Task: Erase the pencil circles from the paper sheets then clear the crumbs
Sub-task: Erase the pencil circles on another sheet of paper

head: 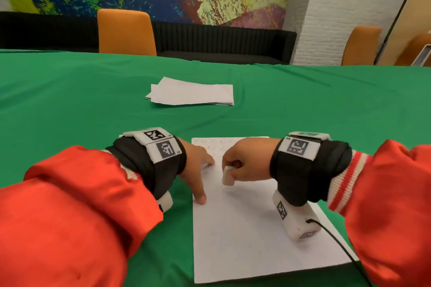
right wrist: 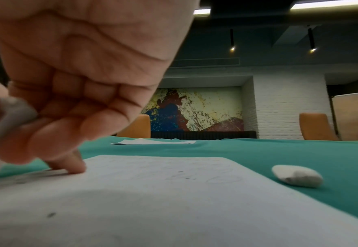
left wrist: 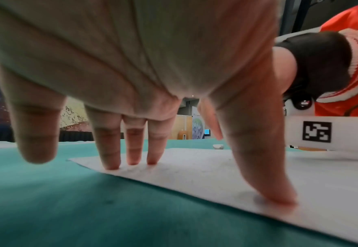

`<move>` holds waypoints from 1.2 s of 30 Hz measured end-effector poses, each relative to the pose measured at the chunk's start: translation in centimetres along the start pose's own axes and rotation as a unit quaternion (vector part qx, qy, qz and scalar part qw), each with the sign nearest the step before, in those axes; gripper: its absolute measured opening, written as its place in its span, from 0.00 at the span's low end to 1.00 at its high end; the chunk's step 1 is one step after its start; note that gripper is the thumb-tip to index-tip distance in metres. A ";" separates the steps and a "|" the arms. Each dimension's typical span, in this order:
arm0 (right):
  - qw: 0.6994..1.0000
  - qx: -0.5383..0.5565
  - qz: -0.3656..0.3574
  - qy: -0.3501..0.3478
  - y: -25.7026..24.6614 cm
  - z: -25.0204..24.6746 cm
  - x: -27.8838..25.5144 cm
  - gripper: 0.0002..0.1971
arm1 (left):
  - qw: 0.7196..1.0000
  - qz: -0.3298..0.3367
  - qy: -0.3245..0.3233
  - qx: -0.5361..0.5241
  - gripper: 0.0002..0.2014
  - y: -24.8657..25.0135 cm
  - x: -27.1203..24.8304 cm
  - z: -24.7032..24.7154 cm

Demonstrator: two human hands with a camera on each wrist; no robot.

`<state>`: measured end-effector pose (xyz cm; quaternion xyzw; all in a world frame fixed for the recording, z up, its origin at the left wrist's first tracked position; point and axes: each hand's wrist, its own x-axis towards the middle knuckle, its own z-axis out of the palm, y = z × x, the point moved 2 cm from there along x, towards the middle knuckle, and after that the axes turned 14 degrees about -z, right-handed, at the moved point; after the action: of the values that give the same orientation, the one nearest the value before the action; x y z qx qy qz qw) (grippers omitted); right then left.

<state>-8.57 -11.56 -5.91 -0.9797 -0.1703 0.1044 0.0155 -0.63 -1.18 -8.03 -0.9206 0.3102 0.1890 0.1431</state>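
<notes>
1. White paper sheet [head: 245, 228] lay at the near edge of the green table [head: 70, 100].
2. Left hand [head: 196, 170] pressed it with spread, straight fingers.
3. Right hand [head: 245, 163] clamped a white eraser [head: 227, 176] against the sheet.
4. A second eraser [right wrist: 297, 175] lay just beside the sheet's right edge.

green cloth [head: 70, 105] open between near sheet [head: 245, 240] and paper stack [head: 191, 94] | loose eraser [right wrist: 297, 175] just right of sheet | cable [head: 338, 244] crosses sheet's right corner
</notes>
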 end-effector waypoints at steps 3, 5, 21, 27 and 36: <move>0.999 -0.019 -0.018 -0.020 -1.0 0.4 0.8 0.11 | 1.000 0.000 0.005 0.001 0.42 -0.1 0.1 0.0; 0.999 -0.023 -0.017 -0.025 -1.2 0.6 1.3 0.11 | 1.000 0.003 0.009 -0.001 0.42 -0.1 0.3 0.0; 0.994 -0.035 -0.032 -0.102 -3.1 0.9 1.9 0.13 | 1.000 0.009 0.016 0.023 0.40 0.0 1.2 0.3; 0.995 -0.036 -0.014 -0.091 -2.3 0.6 2.3 0.13 | 1.000 0.002 0.016 0.026 0.42 -0.1 1.4 0.3; 0.995 -0.031 -0.005 -0.100 -2.1 0.6 2.1 0.14 | 1.000 0.000 0.016 0.020 0.43 -0.2 1.6 0.4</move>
<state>-7.42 -8.88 -6.77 -0.9636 -0.1791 0.1962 -0.0310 0.56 -1.71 -9.07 -0.9207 0.3159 0.1674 0.1567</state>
